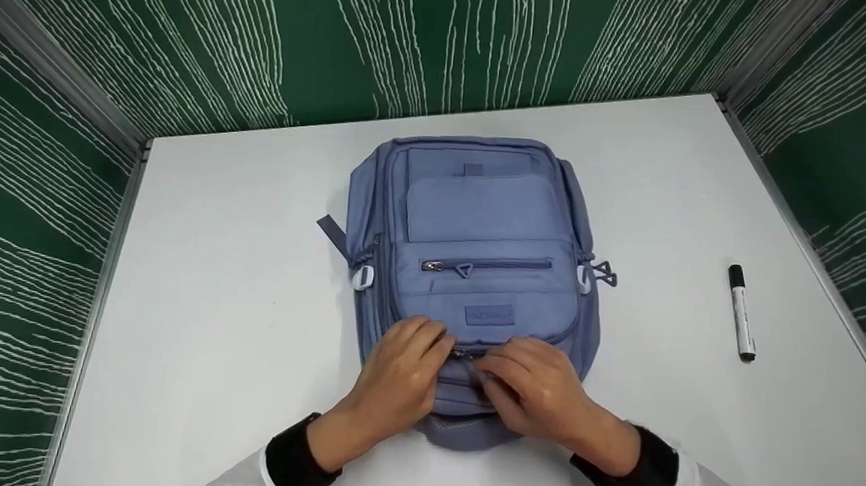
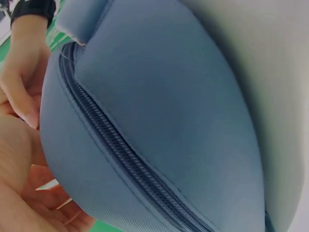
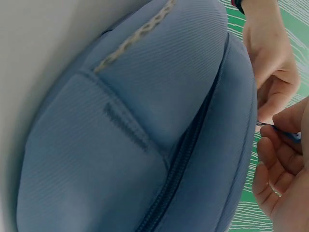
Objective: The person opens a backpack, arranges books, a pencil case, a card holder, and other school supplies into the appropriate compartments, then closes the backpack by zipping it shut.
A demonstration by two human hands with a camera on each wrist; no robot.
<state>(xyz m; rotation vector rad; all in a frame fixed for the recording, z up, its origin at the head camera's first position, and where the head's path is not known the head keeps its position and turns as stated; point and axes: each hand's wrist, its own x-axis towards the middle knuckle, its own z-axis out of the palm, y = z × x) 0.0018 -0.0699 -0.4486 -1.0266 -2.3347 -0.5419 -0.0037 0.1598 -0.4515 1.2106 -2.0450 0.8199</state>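
Note:
A blue backpack lies front side up on the white table. My left hand rests at its lower front, fingers bent and pinching the fabric beside the end of the lower pocket's zipper. Just to the right, my right hand pinches the zipper pull between thumb and forefinger; the right wrist view shows its thin cord. In the left wrist view the bag's lower side and a long dark zipper fill most of the picture, and the left fingertips are hidden behind the bag.
A black-capped white marker lies on the table to the right of the bag. A strap end sticks out at the bag's left side. Green panels with white streaks stand around the table's back and sides.

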